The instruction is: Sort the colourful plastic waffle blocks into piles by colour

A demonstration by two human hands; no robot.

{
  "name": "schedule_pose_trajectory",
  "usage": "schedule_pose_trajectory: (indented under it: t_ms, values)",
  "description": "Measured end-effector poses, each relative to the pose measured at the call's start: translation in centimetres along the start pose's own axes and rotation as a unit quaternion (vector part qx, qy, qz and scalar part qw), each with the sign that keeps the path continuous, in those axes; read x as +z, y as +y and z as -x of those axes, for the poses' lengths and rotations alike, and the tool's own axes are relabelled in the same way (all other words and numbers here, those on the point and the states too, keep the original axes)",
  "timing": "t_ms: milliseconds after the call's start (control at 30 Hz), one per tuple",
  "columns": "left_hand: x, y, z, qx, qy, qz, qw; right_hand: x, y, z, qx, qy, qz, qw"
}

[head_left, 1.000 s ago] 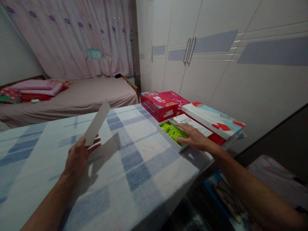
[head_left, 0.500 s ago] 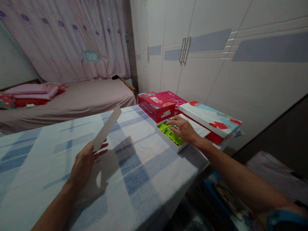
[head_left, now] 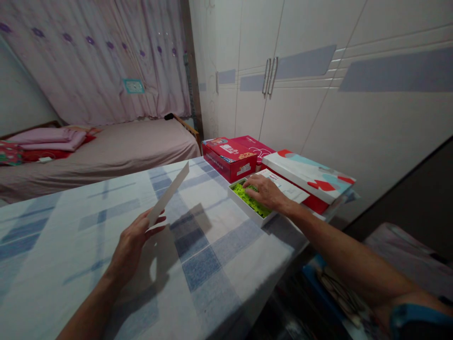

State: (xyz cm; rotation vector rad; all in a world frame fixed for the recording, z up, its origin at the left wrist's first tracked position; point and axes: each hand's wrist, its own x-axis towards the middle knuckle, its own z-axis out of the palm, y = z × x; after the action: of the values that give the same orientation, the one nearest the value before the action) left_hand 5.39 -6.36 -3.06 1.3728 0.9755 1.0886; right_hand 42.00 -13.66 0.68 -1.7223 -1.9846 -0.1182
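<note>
My left hand (head_left: 136, 239) grips the lower end of a stiff white card (head_left: 171, 193), thumb on the near side and fingers behind it. The card is tilted above the cloth and throws a shadow. My right hand (head_left: 266, 191) reaches over a shallow white box (head_left: 247, 211) filled with bright green pieces (head_left: 253, 203), whose exact kind is too small to make out. Its fingers are curled down among the green pieces, and the fingertips are partly hidden, so what they pinch does not show.
The table wears a blue-and-white checked cloth (head_left: 201, 269). Behind the white box stand a red box (head_left: 230, 160) and another pinkish-red box (head_left: 253, 147). To its right lie a white printed sheet (head_left: 286, 186) and a white, red and blue box (head_left: 307, 174). A bed (head_left: 134, 141) and wardrobe lie beyond.
My left hand has moved a little right with the white card. My right hand has shifted slightly, its fingers lower into the green pieces; a pale item seen by its fingers earlier no longer shows.
</note>
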Motion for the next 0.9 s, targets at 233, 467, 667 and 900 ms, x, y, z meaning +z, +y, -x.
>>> schedule_pose_trajectory:
  t_ms: [233,467,667,900]
  values:
    - [0.6,-0.2,0.6,0.012,-0.028,-0.024,0.999,-2.0,-4.5,2.2,0.075,0.139,-0.102,0.982]
    - [1.4,0.8,2.1,0.122,-0.164,-0.209,0.956,-1.1,-10.7,4.2,-0.08,0.023,-0.096,0.992]
    - [1.2,1.1,2.2,0.173,-0.231,-0.277,0.916,-1.5,-9.2,4.3,-0.082,-0.069,-0.036,0.994]
    - [1.9,1.5,2.9,0.188,-0.298,-0.3,0.887,-1.9,-8.8,3.6,-0.102,-0.208,-0.074,0.97]
